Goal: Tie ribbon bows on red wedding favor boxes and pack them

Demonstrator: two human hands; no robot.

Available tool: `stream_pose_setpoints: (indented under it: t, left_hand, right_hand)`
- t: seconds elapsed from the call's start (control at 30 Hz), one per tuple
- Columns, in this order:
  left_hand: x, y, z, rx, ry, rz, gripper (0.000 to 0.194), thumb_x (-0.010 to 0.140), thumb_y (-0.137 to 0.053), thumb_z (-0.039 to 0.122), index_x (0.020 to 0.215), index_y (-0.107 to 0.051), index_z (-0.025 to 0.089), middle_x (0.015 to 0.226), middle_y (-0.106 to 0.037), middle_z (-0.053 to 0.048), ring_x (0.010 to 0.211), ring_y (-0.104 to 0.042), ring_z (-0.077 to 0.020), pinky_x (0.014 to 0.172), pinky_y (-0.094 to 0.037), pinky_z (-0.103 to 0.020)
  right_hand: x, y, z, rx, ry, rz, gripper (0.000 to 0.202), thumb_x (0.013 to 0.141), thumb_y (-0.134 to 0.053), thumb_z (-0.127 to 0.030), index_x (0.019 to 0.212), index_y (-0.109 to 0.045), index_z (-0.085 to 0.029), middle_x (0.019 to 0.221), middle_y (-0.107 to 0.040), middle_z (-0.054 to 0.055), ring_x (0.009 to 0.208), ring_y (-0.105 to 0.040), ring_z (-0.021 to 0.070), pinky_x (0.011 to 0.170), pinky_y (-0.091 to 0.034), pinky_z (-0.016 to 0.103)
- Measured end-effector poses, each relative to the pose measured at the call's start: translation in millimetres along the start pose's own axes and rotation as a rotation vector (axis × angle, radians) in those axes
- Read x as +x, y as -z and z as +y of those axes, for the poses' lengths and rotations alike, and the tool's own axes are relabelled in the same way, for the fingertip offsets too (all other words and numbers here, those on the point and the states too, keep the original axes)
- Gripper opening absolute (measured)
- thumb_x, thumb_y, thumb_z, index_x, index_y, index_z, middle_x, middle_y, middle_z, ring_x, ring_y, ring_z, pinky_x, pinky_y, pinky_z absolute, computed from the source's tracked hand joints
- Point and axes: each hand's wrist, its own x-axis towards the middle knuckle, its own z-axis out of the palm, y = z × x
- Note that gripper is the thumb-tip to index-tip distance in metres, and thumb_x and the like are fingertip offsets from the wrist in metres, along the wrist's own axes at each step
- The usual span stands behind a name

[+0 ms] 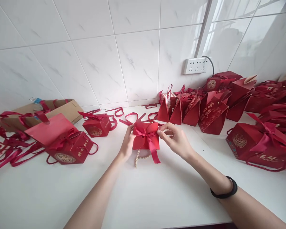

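A small red gift box (143, 144) stands on the white table in front of me, a dark red ribbon tied in a bow (145, 134) across its top. One ribbon tail hangs down its near side, and a gold twisted cord (136, 160) lies at its base. My left hand (126, 143) is closed on the box's left edge, its fingertips partly hidden behind it. At the upper right corner, my right hand (175, 138) pinches the box's edge between thumb and fingers. A black band (231, 190) circles my right wrist.
Left of me are an open red box (71, 149), a smaller red box (97, 125) and a cardboard box (69, 111) with ribbons. Loose ribbons (131, 119) lie behind. Several red gift boxes (213, 114) crowd the right side. A power strip (196, 65) is on the tiled wall.
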Motion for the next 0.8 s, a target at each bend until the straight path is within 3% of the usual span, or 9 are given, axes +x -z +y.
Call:
stream_pose_setpoints:
  t: [0.13, 0.23, 0.33, 0.43, 0.5, 0.6, 0.7, 0.8]
  left_hand:
    - [0, -2.8, 3, 0.007, -0.024, -0.034, 0.035, 0.077, -0.047, 0.047, 0.099, -0.054, 0.019, 0.111, -0.062, -0.007, 0.107, -0.057, -0.0257, 0.092, -0.045, -0.039]
    - [0, -5.3, 2, 0.005, -0.044, -0.038, 0.038, 0.078, -0.047, 0.047, 0.102, -0.055, 0.019, 0.112, -0.063, -0.008, 0.107, -0.058, -0.0254, 0.091, -0.047, -0.038]
    - [0, -4.0, 1, -0.001, -0.032, -0.037, 0.042, 0.076, -0.050, 0.047, 0.108, -0.054, 0.019, 0.113, -0.063, -0.008, 0.104, -0.059, -0.0252, 0.088, -0.049, -0.037]
    - [0, 1.4, 5, 0.047, -0.052, -0.113, 0.050, 0.076, -0.053, 0.047, 0.117, -0.052, 0.020, 0.120, -0.060, -0.009, 0.105, -0.059, -0.0262, 0.084, -0.050, -0.036]
    - [-1, 5.7, 11, 0.157, -0.141, -0.157, 0.055, 0.075, -0.056, 0.047, 0.123, -0.051, 0.021, 0.129, -0.055, -0.010, 0.114, -0.054, -0.0291, 0.087, -0.050, -0.037]
    - [-4, 9.0, 19, 0.393, -0.377, -0.177, 0.061, 0.070, -0.063, 0.043, 0.126, -0.053, 0.021, 0.140, -0.045, -0.011, 0.129, -0.041, -0.0326, 0.104, -0.039, -0.044]
    - [-6, 7.6, 21, 0.510, -0.521, -0.125, 0.061, 0.069, -0.065, 0.038, 0.126, -0.054, 0.020, 0.141, -0.043, -0.011, 0.132, -0.038, -0.0313, 0.110, -0.032, -0.046]
    - [-7, 3.9, 19, 0.487, -0.468, -0.010, 0.056, 0.071, -0.063, 0.039, 0.123, -0.054, 0.022, 0.136, -0.048, -0.011, 0.130, -0.040, -0.0302, 0.107, -0.036, -0.045]
  right_hand:
    - [0, 4, -3, -0.006, -0.110, -0.001, 0.028, 0.084, -0.056, -0.048, 0.076, -0.055, -0.021, 0.078, -0.067, 0.003, 0.070, -0.067, 0.0191, 0.067, -0.054, 0.034]
    - [-1, 3, -3, -0.070, -0.096, 0.010, 0.029, 0.085, -0.054, -0.049, 0.075, -0.053, -0.022, 0.075, -0.066, 0.002, 0.064, -0.066, 0.0186, 0.064, -0.054, 0.035]
    - [-2, 3, -1, -0.232, 0.074, 0.120, 0.024, 0.088, -0.050, -0.043, 0.077, -0.052, -0.022, 0.083, -0.064, 0.006, 0.075, -0.065, 0.0214, 0.067, -0.056, 0.038]
    - [-4, 5, -3, -0.372, 0.354, 0.234, 0.017, 0.089, -0.049, -0.037, 0.093, -0.055, -0.021, 0.107, -0.057, 0.013, 0.108, -0.057, 0.0279, 0.086, -0.053, 0.047]
    - [-6, 7, -8, -0.408, 0.505, 0.201, 0.021, 0.090, -0.050, -0.031, 0.108, -0.053, -0.022, 0.123, -0.048, 0.015, 0.125, -0.045, 0.0296, 0.098, -0.046, 0.052]
    - [-8, 8, -16, -0.431, 0.666, 0.018, 0.031, 0.090, -0.045, -0.019, 0.121, -0.050, -0.022, 0.137, -0.035, 0.015, 0.135, -0.033, 0.0291, 0.103, -0.043, 0.051]
    - [-9, 4, -16, -0.476, 0.721, -0.083, 0.035, 0.089, -0.041, -0.011, 0.122, -0.051, -0.021, 0.136, -0.037, 0.016, 0.129, -0.042, 0.0277, 0.095, -0.051, 0.046]
    - [-7, 1, -9, -0.517, 0.617, -0.017, 0.035, 0.091, -0.042, -0.014, 0.123, -0.052, -0.023, 0.127, -0.049, 0.014, 0.115, -0.054, 0.0264, 0.086, -0.055, 0.045]
